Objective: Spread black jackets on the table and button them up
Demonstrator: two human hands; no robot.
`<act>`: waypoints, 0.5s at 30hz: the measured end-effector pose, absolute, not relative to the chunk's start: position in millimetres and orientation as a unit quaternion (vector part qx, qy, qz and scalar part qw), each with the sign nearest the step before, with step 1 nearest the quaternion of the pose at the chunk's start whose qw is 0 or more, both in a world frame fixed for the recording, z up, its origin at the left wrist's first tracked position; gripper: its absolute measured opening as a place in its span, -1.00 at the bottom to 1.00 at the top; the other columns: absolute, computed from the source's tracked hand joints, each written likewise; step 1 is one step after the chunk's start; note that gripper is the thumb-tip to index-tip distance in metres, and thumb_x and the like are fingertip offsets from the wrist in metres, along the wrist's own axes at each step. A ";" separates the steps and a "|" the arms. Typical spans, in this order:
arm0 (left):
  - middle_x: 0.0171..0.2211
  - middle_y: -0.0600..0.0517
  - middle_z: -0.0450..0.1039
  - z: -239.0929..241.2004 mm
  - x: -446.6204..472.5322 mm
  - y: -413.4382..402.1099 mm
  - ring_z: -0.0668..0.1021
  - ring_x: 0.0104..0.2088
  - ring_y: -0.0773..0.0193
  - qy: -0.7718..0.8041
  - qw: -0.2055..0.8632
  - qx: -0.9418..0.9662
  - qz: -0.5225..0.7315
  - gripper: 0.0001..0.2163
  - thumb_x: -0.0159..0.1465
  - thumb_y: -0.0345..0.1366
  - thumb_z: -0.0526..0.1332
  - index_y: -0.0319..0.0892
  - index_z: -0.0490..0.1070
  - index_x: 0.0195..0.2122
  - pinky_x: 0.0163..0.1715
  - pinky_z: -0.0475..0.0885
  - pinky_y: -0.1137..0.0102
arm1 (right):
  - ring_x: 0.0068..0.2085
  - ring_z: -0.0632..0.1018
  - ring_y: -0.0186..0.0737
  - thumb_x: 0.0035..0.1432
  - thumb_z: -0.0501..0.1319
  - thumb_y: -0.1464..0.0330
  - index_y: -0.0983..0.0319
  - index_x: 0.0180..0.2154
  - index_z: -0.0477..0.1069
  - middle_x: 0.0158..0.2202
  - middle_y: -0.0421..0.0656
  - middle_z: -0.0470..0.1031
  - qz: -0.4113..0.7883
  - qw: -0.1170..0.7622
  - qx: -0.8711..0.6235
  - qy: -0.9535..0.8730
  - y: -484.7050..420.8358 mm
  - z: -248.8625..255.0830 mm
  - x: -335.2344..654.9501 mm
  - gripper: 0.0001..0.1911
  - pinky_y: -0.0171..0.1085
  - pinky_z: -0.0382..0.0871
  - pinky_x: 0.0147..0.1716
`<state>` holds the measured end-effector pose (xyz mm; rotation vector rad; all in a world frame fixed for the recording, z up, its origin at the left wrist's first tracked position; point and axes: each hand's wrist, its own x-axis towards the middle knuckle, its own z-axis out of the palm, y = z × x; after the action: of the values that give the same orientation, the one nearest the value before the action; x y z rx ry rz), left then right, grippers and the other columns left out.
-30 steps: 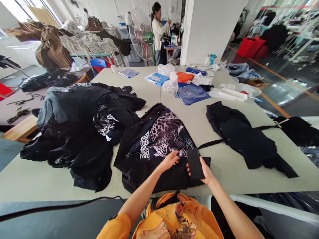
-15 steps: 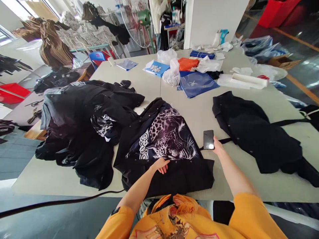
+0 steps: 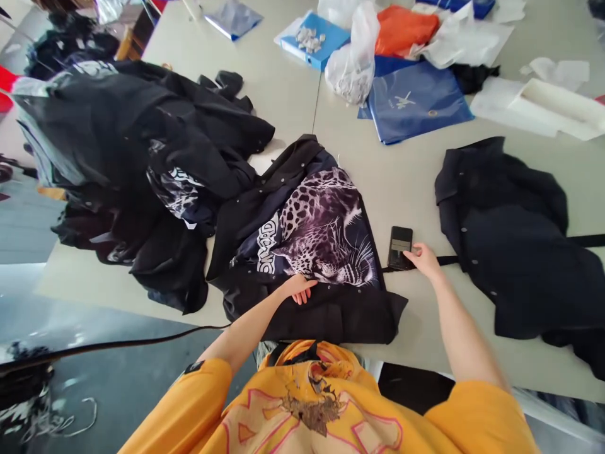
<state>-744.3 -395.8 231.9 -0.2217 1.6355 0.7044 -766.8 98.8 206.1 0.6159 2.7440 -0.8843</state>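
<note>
A black jacket (image 3: pixel 321 318) lies spread before me, its dark lining printed with a leopard face (image 3: pixel 326 236) and white lettering. My left hand (image 3: pixel 299 289) is on the jacket's snap-studded edge, just below the print. Its fingers are curled, with the edge in their grip. Right of the jacket, my right hand (image 3: pixel 426 260) holds a black phone (image 3: pixel 399 243) by its right side, a fingertip over its face. The phone is low over the table or touching it; I cannot tell which. A black strap passes beneath the phone and hand.
A heap of black garments (image 3: pixel 123 145) is on the left, another dark garment (image 3: pixel 524 233) on the right. Further back on the table (image 3: pixel 283 88) are a blue box (image 3: pixel 326 47), a white plastic bag (image 3: pixel 352 72), an orange packet (image 3: pixel 406 30) and a blue packet (image 3: pixel 416 104).
My view has tilted down and closer. The phone's face has gone from a bright reflection to a banded look, and my right fingers reach further over it. My left hand stays on the jacket.
</note>
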 end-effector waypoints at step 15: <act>-0.50 -0.21 0.61 226.8 -743.0 -396.4 0.60 -0.63 0.20 0.715 0.619 -0.106 0.305 -0.36 0.39 0.19 0.08 -0.34 0.56 -0.46 -0.56 0.55 0.41 | -0.19 0.51 0.03 0.18 0.13 0.07 0.29 -0.10 0.48 -0.27 0.02 0.52 -0.291 0.032 0.283 0.913 99.5 203.4 -795.1 -0.54 -0.04 0.40 -0.06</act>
<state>-743.0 -396.4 226.8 -0.2444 1.6456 0.7019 -795.1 99.5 203.4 0.8707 2.8127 -0.8971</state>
